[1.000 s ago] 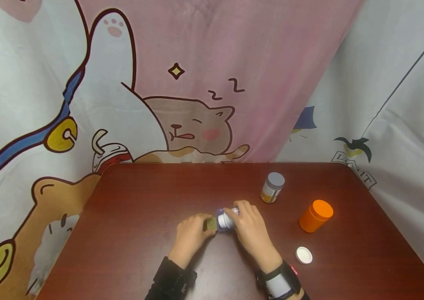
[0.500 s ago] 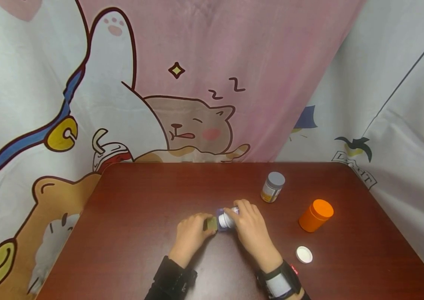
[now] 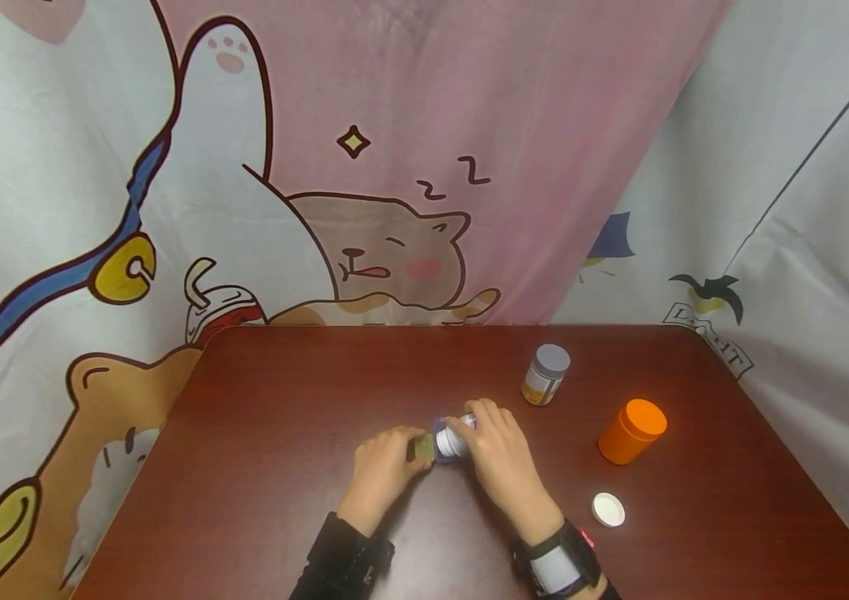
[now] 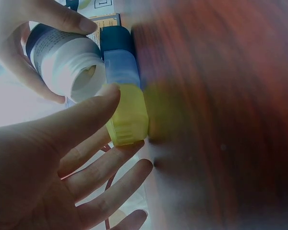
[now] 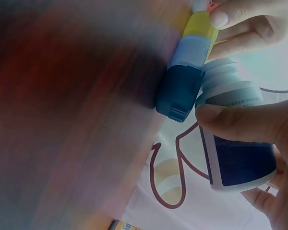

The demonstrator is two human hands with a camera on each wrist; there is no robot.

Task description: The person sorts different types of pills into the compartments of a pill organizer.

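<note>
Right hand [image 5: 281,123] grips white bottle [image 5: 245,160], dark-blue label, ridged neck right by segmented plastic case [image 5: 190,51]. Case sits on worktop [image 5: 77,110]: teal, pale-blue, yellow sections. Left hand [image 5: 259,24] holds yellow part.

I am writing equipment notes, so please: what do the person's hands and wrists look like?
The left hand has no glove; a black cover wraps its wrist. The right hand has no glove either; its wrist wears a black band with a pale panel. A small red patch shows beside it.
</note>
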